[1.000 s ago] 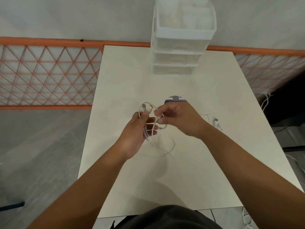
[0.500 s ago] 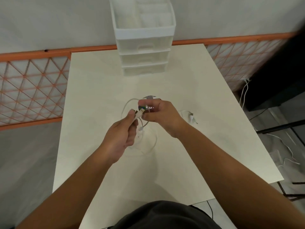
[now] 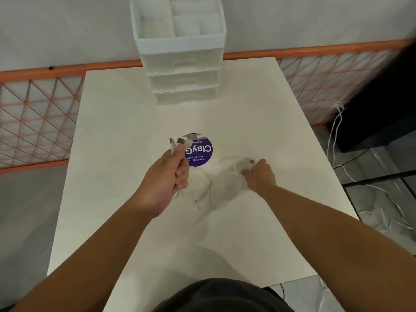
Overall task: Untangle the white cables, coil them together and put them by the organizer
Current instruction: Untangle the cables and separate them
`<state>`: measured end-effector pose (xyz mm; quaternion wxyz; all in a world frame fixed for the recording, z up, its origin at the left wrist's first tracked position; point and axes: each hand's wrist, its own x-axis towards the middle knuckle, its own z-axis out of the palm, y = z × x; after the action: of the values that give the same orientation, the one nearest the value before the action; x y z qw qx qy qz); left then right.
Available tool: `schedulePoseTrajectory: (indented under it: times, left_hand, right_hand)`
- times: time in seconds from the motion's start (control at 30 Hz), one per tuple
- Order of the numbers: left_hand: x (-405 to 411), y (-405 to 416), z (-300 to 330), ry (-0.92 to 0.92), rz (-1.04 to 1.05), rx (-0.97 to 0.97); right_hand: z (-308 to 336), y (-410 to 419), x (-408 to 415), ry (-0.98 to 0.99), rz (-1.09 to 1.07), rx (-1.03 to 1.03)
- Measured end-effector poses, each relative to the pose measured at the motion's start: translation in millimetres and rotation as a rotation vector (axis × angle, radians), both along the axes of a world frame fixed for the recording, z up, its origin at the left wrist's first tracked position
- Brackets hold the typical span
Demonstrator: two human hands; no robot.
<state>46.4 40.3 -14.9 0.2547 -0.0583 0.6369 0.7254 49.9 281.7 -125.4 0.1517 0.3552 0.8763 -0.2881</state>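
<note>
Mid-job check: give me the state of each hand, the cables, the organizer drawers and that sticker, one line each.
Left hand: raised, gripping the white cables with plug ends sticking up above the thumb.
Right hand: down at the table, pinching another plug end.
White cables: loose loops between the hands, not coiled.
Organizer: upright at the far edge, drawers shut.
Purple sticker: flat on the table, partly covered.

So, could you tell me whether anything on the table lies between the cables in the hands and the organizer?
Only the flat purple sticker, just beyond the left hand. It poses no obstacle. The tabletop from the white cables to the organizer shows nothing else. The right hand grips the other ends.
</note>
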Motion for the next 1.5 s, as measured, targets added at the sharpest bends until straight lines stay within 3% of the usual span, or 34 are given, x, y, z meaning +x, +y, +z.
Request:
schedulePoseTrajectory:
  times: [0.2,0.37,0.43,0.5,0.6,0.7,0.9,1.2,1.37,1.5]
  left_hand:
    - [7.7,12.4,-0.4,0.012,0.015,0.043]
    - [8.5,16.5,-4.5,0.021,0.111,0.020]
    - [9.0,19.2,-7.2,0.044,0.113,-0.001]
    - [9.6,23.8,-5.6,0.061,0.126,0.025]
    - [10.5,29.1,1.7,0.126,0.106,0.044]
    - [14.0,32.0,9.6,0.199,0.047,-0.013]
    - [20.6,30.2,16.2,0.321,-0.029,-0.124]
    - [9.5,23.2,32.8,0.354,-0.120,-0.146]
    - [6.9,22.7,27.8,0.311,-0.085,-0.120]
    - [4.3,21.3,28.8,0.299,0.022,-0.135]
  right_hand:
    - [19.7,-0.6,-6.8,0.124,0.212,0.011]
    - [70.3,-15.6,-9.8,0.532,0.325,0.115]
    - [97.1,-32.4,-9.2,0.587,0.348,-0.059]
    - [121.9,-56.2,-5.4,0.505,0.324,-0.384]
    - [145.0,-86.5,6.8,0.454,0.133,-0.814]
    - [147.3,-100.5,16.8,0.416,0.047,-0.983]
    - [144.0,-100.0,14.5,0.320,0.031,-0.973]
    - [146.4,-111.1,4.2,0.486,-0.008,-0.884]
    - [145.7,-108.2,-3.6,0.479,0.098,-0.855]
    - [154.5,-101.3,-4.9,0.480,0.117,-0.967]
